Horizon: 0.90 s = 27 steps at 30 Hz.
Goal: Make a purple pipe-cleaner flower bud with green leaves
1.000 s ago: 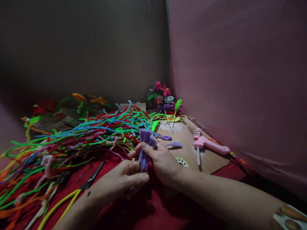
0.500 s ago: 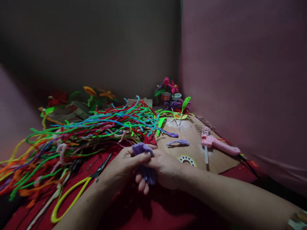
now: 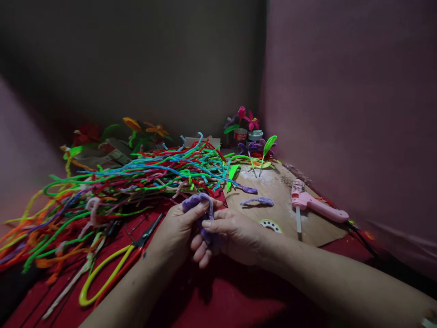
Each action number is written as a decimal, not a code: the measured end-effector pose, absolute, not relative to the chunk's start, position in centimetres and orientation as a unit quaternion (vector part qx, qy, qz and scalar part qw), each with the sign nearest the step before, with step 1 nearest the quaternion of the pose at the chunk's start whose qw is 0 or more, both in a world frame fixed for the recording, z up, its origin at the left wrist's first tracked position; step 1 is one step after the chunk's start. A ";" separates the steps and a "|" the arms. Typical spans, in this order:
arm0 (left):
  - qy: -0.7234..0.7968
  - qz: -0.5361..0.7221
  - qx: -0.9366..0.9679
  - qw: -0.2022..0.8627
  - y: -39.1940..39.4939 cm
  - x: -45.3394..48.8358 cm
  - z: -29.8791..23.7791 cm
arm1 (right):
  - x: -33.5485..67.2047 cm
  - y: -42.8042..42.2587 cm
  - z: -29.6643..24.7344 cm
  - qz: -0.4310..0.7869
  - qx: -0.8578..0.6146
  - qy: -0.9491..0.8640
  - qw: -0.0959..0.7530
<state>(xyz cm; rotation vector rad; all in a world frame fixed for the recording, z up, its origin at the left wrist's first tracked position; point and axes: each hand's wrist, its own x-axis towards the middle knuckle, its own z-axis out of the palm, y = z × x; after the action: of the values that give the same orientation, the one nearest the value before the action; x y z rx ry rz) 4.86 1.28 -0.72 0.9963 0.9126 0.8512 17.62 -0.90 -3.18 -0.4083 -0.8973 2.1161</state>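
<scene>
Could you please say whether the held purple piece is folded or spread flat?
Folded over, not flat: the purple piece bends at its top between the left hand and right hand; part of it is hidden.

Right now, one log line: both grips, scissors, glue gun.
left grip: on purple piece | right grip: on same piece | scissors: on red surface, by left forearm | glue gun: at right edge of brown board

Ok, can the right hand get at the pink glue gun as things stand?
Probably yes, if the right hand first lets go of the purple chenille piece: the pink glue gun lies to the right on the cardboard, its handle uncovered.
</scene>
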 end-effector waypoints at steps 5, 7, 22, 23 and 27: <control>0.380 0.388 0.443 0.713 0.9 5.0 -0.4 | 17.6 -1.0 -3.3 0.827 -0.187 -0.345 0.403; 0.375 0.380 0.445 0.719 0.9 4.9 -0.5 | 17.6 -1.0 -3.2 0.827 -0.188 -0.339 0.407; 0.309 0.317 0.387 0.809 1.6 4.7 -0.9 | 17.7 -1.0 -2.9 0.837 -0.189 -0.303 0.414; 0.312 0.320 0.381 0.810 1.6 4.7 -0.9 | 17.8 -1.0 -2.9 0.838 -0.189 -0.301 0.414; 0.323 0.330 0.365 0.808 1.7 4.8 -1.1 | 17.8 -1.1 -2.7 0.841 -0.188 -0.293 0.415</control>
<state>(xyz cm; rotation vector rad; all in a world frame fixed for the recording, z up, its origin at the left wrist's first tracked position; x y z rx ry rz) 4.81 1.70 -1.06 0.7796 0.6915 0.7065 17.77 -1.14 -2.73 -0.4718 -0.7365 2.1128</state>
